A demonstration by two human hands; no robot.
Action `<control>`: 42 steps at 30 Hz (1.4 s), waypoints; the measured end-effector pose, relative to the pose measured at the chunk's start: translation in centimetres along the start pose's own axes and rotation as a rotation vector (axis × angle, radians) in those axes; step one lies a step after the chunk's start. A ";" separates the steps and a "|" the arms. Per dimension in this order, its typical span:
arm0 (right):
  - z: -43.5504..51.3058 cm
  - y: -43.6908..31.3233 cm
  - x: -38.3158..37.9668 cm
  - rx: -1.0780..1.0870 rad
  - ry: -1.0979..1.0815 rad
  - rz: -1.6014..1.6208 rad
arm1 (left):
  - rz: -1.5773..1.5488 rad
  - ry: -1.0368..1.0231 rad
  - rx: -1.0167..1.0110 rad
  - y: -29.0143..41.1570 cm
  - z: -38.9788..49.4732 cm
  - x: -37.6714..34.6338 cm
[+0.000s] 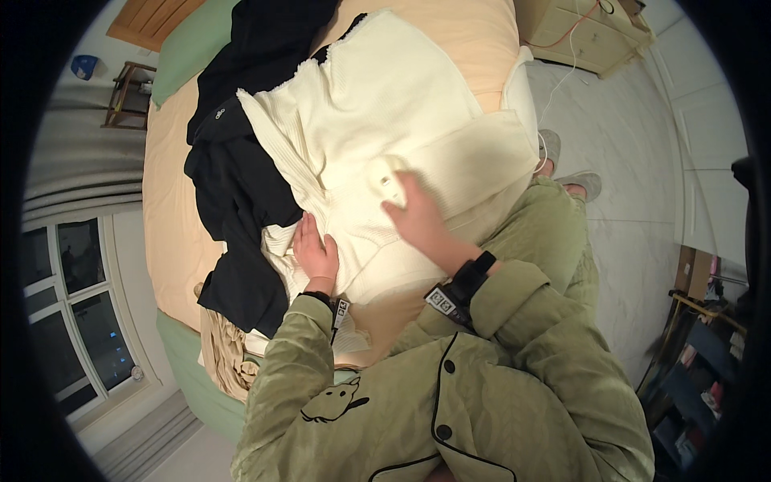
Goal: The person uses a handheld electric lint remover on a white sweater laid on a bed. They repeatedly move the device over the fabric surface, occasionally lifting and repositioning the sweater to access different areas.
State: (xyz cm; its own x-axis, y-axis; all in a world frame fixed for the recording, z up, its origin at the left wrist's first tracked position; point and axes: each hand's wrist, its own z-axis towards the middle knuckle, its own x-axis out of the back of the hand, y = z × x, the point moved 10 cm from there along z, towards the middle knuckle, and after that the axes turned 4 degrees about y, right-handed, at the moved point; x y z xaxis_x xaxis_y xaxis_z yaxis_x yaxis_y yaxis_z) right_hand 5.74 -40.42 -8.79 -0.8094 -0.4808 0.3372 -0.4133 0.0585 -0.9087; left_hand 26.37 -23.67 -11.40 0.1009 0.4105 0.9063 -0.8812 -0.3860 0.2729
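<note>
A cream ribbed knit garment (385,108) lies spread on the bed (174,241). My right hand (415,211) grips a small white handheld device (387,181), which rests on or just above the knit; the hand is slightly blurred, and the device's underside is hidden. My left hand (316,250) lies flat on the knit at its left side, fingers together and thumb a little apart, holding nothing. Black clothing (235,181) with a small light emblem lies beside and partly under the cream garment, close to my left fingertips.
Crumpled beige fabric (226,343) lies at the bed's lower left edge. A green pillow (193,48) is at the upper left. A white cable (557,84) hangs along the bed's right side, near a cream drawer cabinet (581,36). A shelf rack (692,361) stands at lower right.
</note>
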 end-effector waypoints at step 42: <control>3.7 1.3 11.6 0.019 0.342 -0.093 | 0.021 -0.013 0.006 -0.1 -0.2 -0.2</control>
State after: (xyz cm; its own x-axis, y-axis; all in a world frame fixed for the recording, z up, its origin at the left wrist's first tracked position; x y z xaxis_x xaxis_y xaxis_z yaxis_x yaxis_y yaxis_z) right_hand -2.64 -49.19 -7.02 -0.8630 -0.1627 0.4783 -0.4862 0.0104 -0.8738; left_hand 26.39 -23.57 -11.66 0.0883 0.3911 0.9161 -0.8803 -0.3998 0.2556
